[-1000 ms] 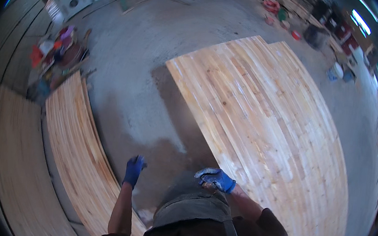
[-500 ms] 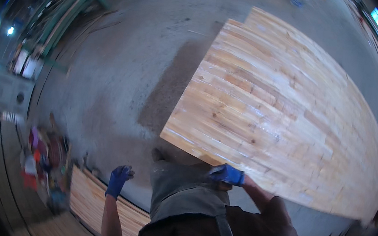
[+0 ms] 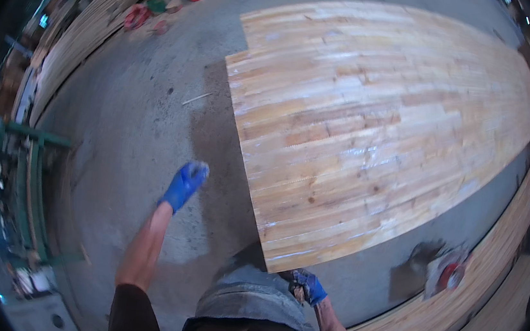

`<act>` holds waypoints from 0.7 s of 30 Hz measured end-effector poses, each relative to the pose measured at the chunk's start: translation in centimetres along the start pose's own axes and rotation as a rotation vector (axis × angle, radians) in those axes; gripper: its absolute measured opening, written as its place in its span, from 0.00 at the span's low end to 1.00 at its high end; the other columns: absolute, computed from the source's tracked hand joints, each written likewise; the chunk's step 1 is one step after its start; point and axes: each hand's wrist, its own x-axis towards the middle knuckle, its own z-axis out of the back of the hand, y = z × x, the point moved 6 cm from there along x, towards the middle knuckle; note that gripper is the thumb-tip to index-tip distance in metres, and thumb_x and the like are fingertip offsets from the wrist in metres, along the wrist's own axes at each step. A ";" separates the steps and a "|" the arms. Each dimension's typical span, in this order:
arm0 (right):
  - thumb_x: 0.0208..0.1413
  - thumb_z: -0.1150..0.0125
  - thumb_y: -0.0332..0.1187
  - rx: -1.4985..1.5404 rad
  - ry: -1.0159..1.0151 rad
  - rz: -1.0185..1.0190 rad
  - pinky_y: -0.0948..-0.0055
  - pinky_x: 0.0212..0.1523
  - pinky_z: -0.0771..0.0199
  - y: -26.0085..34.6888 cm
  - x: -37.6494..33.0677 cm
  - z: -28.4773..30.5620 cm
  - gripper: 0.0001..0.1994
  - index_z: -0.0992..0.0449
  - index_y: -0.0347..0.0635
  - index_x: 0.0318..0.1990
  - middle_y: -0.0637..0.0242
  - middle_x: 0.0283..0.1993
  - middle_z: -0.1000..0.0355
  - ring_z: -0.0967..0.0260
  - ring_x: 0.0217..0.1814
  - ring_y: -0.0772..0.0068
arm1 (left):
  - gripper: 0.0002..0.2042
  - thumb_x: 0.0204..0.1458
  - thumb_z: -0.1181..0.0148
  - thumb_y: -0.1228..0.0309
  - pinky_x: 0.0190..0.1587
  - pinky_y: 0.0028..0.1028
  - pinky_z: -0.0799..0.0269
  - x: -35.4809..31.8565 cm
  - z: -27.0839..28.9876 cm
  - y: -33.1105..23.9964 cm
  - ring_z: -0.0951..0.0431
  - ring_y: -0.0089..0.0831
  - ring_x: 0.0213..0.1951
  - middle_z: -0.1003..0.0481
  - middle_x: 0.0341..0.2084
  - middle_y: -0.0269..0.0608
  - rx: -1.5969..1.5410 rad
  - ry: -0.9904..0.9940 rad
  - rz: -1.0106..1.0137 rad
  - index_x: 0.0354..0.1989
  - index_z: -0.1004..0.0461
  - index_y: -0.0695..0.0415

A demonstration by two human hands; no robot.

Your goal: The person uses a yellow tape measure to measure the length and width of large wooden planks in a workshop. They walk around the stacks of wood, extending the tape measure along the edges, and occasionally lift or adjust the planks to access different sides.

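A large pale wooden panel point(image 3: 353, 129), glued up from many narrow strips, lies ahead of me and to the right, with shiny wet-looking patches. My right hand point(image 3: 309, 288), in a blue glove, is closed at the near corner of the panel. Something brownish shows in its fingers, too small and dark to name. Out over the concrete floor, left of the panel and apart from it, is my left hand point(image 3: 184, 186), also blue-gloved. Its fingers are curled in, and whatever they may hold is hidden.
Stacked wooden boards point(image 3: 451, 295) lie on the right, with a red round item on a plastic sheet point(image 3: 450, 275) on them. A green metal frame point(image 3: 33, 193) stands at left. Red and green items point(image 3: 145, 12) lie at the far left. A thin stick point(image 3: 196, 98) is on the floor.
My view has turned, so the panel appears rotated and more boards show at the right. My left hand has swung forward, away from my body. The right hand remains by the panel's near edge.
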 end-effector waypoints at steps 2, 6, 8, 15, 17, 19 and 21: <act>0.62 0.43 0.40 0.547 -0.042 -0.547 0.75 0.22 0.33 1.7 -0.7 -4.5 0.16 0.23 0.35 0.47 0.64 0.25 0.28 0.33 0.20 0.76 | 0.10 0.58 0.41 0.65 0.46 0.27 0.28 5.8 2.2 0.4 0.25 0.23 0.39 0.22 0.37 0.35 0.097 0.053 -0.017 0.42 0.23 0.59; 0.60 0.40 0.42 0.930 -0.355 -0.680 0.72 0.07 0.50 3.4 0.7 -8.5 0.21 0.33 0.42 0.17 0.66 0.09 0.41 0.45 0.06 0.74 | 0.13 0.59 0.42 0.62 0.42 0.30 0.29 20.4 4.4 -3.3 0.26 0.26 0.37 0.22 0.34 0.40 0.439 0.067 -0.162 0.39 0.24 0.61; 0.60 0.40 0.42 0.858 -0.592 -0.580 0.70 0.07 0.47 3.4 1.1 -9.3 0.20 0.31 0.40 0.19 0.65 0.09 0.38 0.41 0.07 0.73 | 0.16 0.59 0.44 0.58 0.41 0.33 0.29 27.7 4.0 -5.7 0.24 0.30 0.36 0.22 0.33 0.46 0.537 0.058 -0.301 0.39 0.24 0.63; 0.61 0.44 0.44 0.550 -1.102 -0.656 0.68 0.11 0.36 2.3 0.7 -10.4 0.17 0.26 0.36 0.34 0.61 0.15 0.30 0.34 0.11 0.70 | 0.25 0.60 0.49 0.52 0.45 0.39 0.29 53.9 4.5 0.8 0.22 0.46 0.44 0.22 0.41 0.55 0.912 0.049 -0.372 0.47 0.26 0.67; 0.62 0.45 0.46 0.578 -1.080 -0.793 0.67 0.14 0.33 4.1 -0.4 -11.0 0.18 0.27 0.38 0.33 0.58 0.15 0.30 0.32 0.13 0.68 | 0.26 0.62 0.51 0.52 0.44 0.36 0.29 58.7 0.5 3.7 0.23 0.42 0.43 0.22 0.41 0.50 0.727 0.291 -0.299 0.47 0.26 0.67; 0.62 0.47 0.51 0.724 -1.180 -0.704 0.66 0.15 0.34 4.4 0.3 -12.2 0.22 0.27 0.38 0.29 0.57 0.14 0.32 0.33 0.13 0.65 | 0.26 0.63 0.53 0.51 0.43 0.32 0.29 61.1 -1.0 5.9 0.23 0.37 0.41 0.22 0.41 0.44 0.500 0.458 -0.250 0.48 0.26 0.68; 0.62 0.51 0.56 0.947 -1.352 -0.596 0.66 0.15 0.36 1.6 -0.8 -14.2 0.27 0.27 0.37 0.26 0.56 0.13 0.33 0.36 0.12 0.62 | 0.27 0.65 0.55 0.51 0.42 0.29 0.29 60.9 -4.3 7.3 0.25 0.32 0.40 0.22 0.40 0.41 0.322 0.540 0.001 0.49 0.26 0.69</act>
